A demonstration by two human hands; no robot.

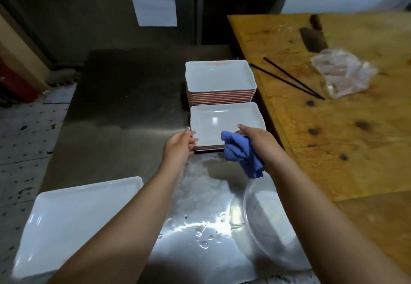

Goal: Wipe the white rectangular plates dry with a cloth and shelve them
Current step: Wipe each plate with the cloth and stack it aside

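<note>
A short stack of white rectangular plates point(222, 121) sits mid-table, right of centre. My left hand point(180, 146) grips the near-left corner of its top plate. My right hand point(253, 139) is closed on a bunched blue cloth point(240, 153) at that plate's near-right corner. Behind it stands a taller stack of white plates with pink undersides point(219, 77). One large white plate point(73, 219) lies alone at the table's near-left corner.
The steel table point(124, 106) is wet in front, with water drops point(204, 239). A clear round lid or bowl point(266, 228) lies at near right. To the right, a wooden counter point(344, 128) holds black chopsticks point(291, 79), crumpled plastic point(342, 72) and a cleaver point(313, 37).
</note>
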